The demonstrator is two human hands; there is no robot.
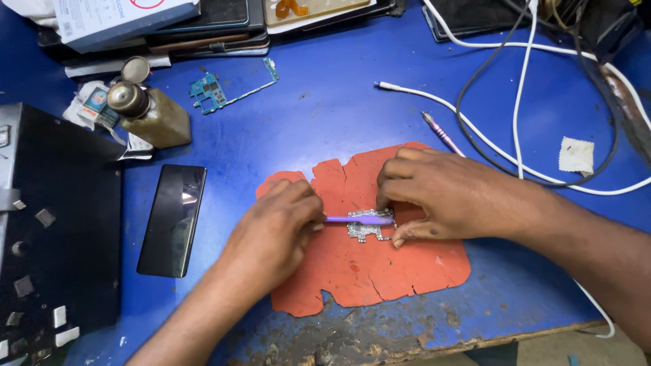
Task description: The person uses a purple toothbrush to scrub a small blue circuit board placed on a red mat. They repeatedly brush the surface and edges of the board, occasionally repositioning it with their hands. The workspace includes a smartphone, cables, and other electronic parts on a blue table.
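Note:
A small silvery circuit board (366, 232) lies on a torn orange mat (380, 268) in the middle of the blue bench. My left hand (274, 234) grips a purple brush (359, 219), whose head rests across the top of the board. My right hand (444, 196) pins the board down, fingertips pressing at its right edge and above it. Part of the board is hidden under the brush and my fingers.
A dark phone (173, 218) lies left of the mat, beside a black box (54, 230). A brass bottle (152, 115) and a blue-green circuit board (217, 91) sit behind. White and black cables (515, 115), a pink-tipped tool (441, 133) and a white patch (576, 154) lie at right.

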